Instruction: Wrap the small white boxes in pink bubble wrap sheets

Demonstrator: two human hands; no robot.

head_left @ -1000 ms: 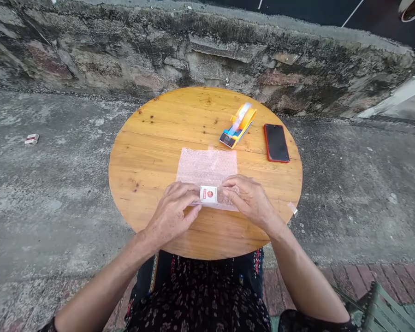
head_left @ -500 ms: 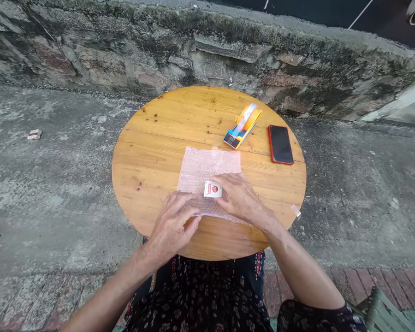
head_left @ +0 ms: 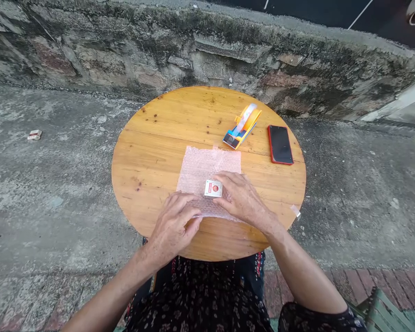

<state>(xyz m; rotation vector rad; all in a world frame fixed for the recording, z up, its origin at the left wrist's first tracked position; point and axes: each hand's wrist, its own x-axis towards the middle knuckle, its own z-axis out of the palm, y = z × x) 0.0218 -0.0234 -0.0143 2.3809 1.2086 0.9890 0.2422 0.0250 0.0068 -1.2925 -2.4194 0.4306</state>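
Note:
A pink sheet of bubble wrap (head_left: 207, 161) lies on the round wooden table (head_left: 141, 161). On it rests a small white box (head_left: 213, 188) with a red print. My right hand (head_left: 244, 200) is beside the box, its thumb and fingers at the box's right side and closed on it. My left hand (head_left: 176, 221) pinches the near edge of the bubble wrap between thumb and fingers, left of the box.
A tape dispenser (head_left: 240, 129) in yellow and blue stands behind the wrap. To its right lies a phone (head_left: 281, 145) in a red case. A bit of clear tape (head_left: 295, 211) sticks to the right table edge. A stone wall (head_left: 141, 55) runs behind.
The white box has shifted very slightly right, along with my right hand. My left hand has hardly moved.

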